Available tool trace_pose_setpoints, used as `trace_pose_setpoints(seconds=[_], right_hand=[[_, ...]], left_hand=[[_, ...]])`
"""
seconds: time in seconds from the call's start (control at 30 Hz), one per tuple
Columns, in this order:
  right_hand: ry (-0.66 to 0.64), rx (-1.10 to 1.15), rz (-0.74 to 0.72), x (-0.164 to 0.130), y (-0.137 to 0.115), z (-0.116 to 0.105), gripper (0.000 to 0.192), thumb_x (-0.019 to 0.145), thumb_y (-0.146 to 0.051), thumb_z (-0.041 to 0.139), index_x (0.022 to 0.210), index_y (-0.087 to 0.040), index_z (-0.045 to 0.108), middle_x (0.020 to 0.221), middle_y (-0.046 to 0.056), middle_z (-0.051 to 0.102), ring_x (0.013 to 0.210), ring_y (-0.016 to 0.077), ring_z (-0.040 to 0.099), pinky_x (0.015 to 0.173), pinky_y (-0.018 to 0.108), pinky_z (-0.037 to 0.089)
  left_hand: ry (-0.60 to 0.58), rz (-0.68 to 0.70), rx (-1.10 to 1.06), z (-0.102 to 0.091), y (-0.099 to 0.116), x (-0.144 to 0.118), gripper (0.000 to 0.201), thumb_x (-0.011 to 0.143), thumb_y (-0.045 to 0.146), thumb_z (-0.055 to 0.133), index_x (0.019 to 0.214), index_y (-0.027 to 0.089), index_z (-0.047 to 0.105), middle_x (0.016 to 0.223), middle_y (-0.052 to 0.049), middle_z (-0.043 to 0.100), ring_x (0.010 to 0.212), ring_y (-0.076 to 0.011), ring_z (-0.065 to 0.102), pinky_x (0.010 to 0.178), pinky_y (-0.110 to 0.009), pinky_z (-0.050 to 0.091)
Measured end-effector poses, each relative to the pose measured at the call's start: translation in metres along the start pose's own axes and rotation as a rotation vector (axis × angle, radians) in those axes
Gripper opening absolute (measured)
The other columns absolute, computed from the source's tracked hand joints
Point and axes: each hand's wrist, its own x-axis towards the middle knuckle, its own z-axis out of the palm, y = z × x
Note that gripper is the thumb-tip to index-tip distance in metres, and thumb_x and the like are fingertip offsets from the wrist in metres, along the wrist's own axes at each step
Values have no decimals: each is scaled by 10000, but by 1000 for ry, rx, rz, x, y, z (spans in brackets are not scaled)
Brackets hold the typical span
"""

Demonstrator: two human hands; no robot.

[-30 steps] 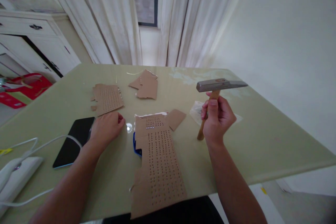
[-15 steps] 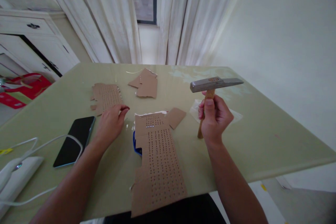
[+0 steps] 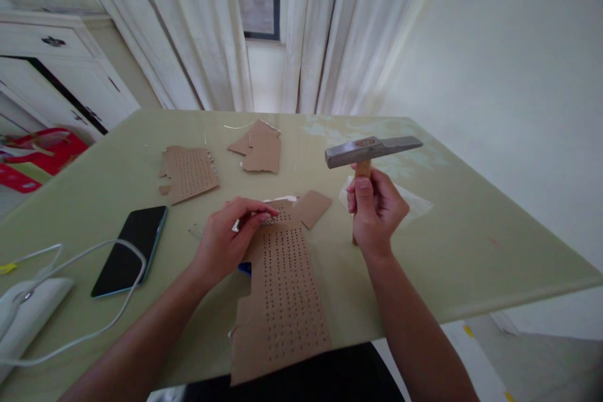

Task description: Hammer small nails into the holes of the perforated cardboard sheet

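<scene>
My right hand (image 3: 377, 207) is wrapped round the wooden handle of a hammer (image 3: 372, 151), its steel head raised above the table. Over the upper end of a long cardboard sheet (image 3: 292, 289) punched with rows of holes, my left hand (image 3: 230, 232) is closed in a pinch. Its fingertips are at the holes near small silvery bits; whatever lies between them is too small to make out. A blue object (image 3: 245, 268) shows partly from under the sheet's left edge. White material (image 3: 287, 198) runs along the sheet's far edge.
A smaller punched cardboard piece (image 3: 191, 173), plain cardboard scraps (image 3: 264, 151) and another scrap (image 3: 315, 208) lie on the table (image 3: 452, 251). At left are a phone (image 3: 129, 251), a white cable (image 3: 106, 330) and a white power strip (image 3: 38, 308). Clear plastic (image 3: 414, 201) lies behind my right hand.
My left hand has moved right, from beside the smaller punched piece onto the upper end of the long sheet. My right hand and the hammer have shifted slightly left.
</scene>
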Motion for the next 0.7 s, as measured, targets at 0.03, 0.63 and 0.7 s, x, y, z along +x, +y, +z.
trace_pose_setpoints(seconds=[0.03,0.63,0.7], right_hand=[[-5,-13,-1,-1,1,0,321,1051,-517,665,1093,-210,749,724,-30,625,505,102,503,463,244,410],[-30,-100,-25,-3,5,-1,360,1056,-524,644,1146,-201,775,769,-3,670,602,133,598,543,262,489],[-33,-98,-41,-3,6,-1,347,1060,-515,645,1146,-205,775,766,-5,670,599,133,599,544,263,488]], left_hand=[[-6,-10,-8,1,-1,0,193,1035,360,651,1009,280,825,981,-11,842,873,-215,746,841,-366,575],[-41,9,-48,5,-6,0,164,1059,356,661,1066,265,797,1013,3,856,940,-203,772,890,-353,554],[-39,16,-47,5,-6,0,170,1063,366,660,1075,267,797,1014,5,856,940,-203,771,892,-355,548]])
